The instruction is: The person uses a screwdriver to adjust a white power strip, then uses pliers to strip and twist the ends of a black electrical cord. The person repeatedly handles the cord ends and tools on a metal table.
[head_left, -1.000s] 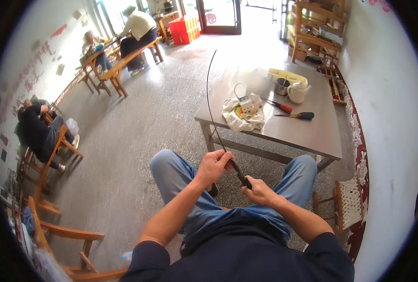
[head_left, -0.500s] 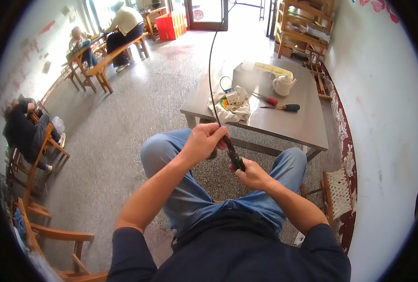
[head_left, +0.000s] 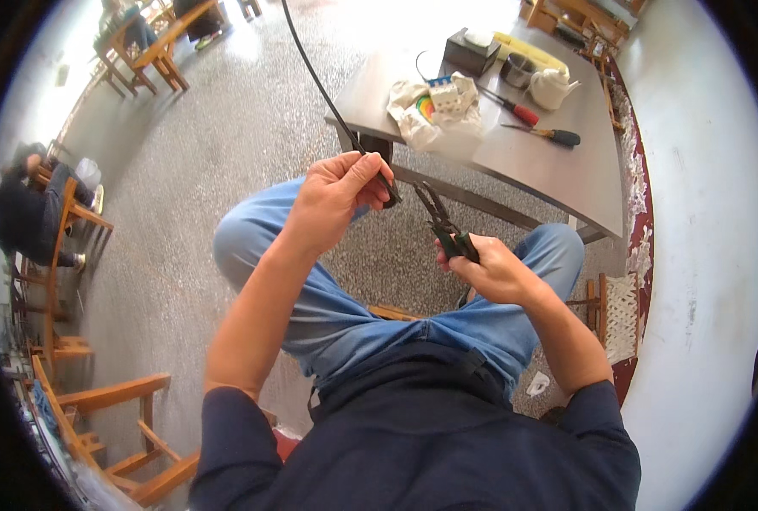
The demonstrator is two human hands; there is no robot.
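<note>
My left hand [head_left: 340,192] is closed on a long, thin dark rod [head_left: 319,81] near its lower end; the rod bends upward past the top of the view. My right hand [head_left: 481,264] grips dark-handled pliers [head_left: 447,230], their jaws pointing up and left, a little apart from the rod's end. Both hands are over my lap, between my jeans-clad knees, in front of the metal table [head_left: 558,179].
The table holds a cloth bag [head_left: 409,115], red-handled tool [head_left: 522,111], black-handled tool [head_left: 556,136], white teapot [head_left: 547,89], metal cup [head_left: 517,70] and yellow container [head_left: 532,53]. A seated person [head_left: 29,213] is left; wooden chairs [head_left: 110,396] stand lower left; a woven seat [head_left: 619,315] is right.
My right hand and the pliers have come away from the rod's lower end, so the jaws now show. My left hand is higher in view, as is the table, the view having shifted.
</note>
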